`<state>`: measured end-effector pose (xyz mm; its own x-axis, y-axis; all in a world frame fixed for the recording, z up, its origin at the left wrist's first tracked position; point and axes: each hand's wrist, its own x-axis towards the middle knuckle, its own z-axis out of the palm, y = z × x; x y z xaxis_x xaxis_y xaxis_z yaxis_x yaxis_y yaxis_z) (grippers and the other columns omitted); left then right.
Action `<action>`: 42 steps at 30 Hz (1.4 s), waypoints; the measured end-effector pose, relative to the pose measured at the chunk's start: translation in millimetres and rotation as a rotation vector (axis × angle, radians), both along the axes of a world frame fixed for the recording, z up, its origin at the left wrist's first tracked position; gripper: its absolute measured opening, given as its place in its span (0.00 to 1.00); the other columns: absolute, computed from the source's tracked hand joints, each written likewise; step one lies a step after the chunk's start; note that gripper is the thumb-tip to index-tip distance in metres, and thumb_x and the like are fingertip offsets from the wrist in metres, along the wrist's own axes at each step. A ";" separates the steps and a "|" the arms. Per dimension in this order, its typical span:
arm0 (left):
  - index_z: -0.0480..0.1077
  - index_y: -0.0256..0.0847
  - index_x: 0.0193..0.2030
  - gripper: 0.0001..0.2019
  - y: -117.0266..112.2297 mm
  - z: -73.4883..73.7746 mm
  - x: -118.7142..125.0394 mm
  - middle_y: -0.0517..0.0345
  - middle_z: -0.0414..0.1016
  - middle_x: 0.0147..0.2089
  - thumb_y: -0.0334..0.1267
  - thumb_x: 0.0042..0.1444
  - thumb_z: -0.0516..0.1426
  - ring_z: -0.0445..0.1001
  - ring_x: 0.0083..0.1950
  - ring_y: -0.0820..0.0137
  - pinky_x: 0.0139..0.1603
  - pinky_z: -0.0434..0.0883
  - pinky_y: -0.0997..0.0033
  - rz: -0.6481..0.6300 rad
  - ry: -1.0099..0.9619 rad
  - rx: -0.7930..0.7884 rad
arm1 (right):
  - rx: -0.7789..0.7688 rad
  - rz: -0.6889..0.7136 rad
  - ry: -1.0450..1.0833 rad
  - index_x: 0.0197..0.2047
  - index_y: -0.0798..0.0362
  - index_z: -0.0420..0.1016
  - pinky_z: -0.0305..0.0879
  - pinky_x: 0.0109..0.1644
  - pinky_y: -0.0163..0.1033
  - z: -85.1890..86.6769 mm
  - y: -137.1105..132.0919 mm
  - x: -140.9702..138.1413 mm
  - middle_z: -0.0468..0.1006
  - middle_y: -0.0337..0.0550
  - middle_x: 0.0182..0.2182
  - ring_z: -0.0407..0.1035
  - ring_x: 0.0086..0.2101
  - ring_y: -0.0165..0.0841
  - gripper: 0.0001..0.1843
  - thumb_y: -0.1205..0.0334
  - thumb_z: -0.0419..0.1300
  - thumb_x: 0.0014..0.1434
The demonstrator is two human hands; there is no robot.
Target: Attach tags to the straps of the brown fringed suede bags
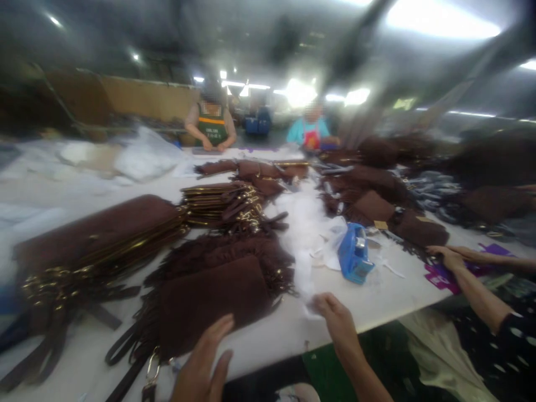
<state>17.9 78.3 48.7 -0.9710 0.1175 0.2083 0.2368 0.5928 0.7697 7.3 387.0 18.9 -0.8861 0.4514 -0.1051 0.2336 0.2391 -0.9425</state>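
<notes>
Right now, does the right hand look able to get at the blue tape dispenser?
Likely yes: white tabletop lies between the right hand and the blue tape dispenser, with nothing visibly in the way. The hand is right at some white paper, though, and blur hides whether it holds that.

A long white worktop (pixel 396 304) stretches away from me through the dim air. Past its far end I see a tan panel (pixel 154 103) on the left and blue bins (pixel 263 121) near the middle. A broad lamp (pixel 444 21) glares overhead to the right; smaller lights (pixel 256 86) glow farther back.
</notes>
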 end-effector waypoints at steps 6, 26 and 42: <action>0.68 0.40 0.58 0.23 65.2 46.3 -30.1 0.49 0.71 0.58 0.38 0.54 0.59 0.68 0.57 0.59 0.59 0.65 0.62 -0.502 -0.295 0.241 | -0.315 0.409 -0.068 0.26 0.52 0.67 0.59 0.25 0.33 52.9 -56.4 17.5 0.64 0.35 0.20 0.60 0.23 0.29 0.22 0.41 0.58 0.57; 0.68 0.37 0.26 0.13 -74.8 12.1 52.4 0.63 0.65 0.25 0.43 0.59 0.54 0.62 0.29 0.72 0.31 0.55 0.72 0.026 -0.565 0.309 | -0.397 0.737 -0.195 0.25 0.52 0.65 0.51 0.25 0.32 6.9 -208.0 29.0 0.65 0.32 0.17 0.56 0.20 0.26 0.23 0.41 0.59 0.55; 0.66 0.40 0.25 0.26 -226.6 3.7 132.5 0.63 0.67 0.22 0.65 0.51 0.54 0.65 0.25 0.69 0.28 0.60 0.72 0.708 -0.460 0.462 | 0.470 1.270 0.436 0.36 0.50 0.72 0.62 0.35 0.36 37.2 -408.3 -51.7 0.77 0.41 0.27 0.71 0.29 0.34 0.13 0.65 0.46 0.64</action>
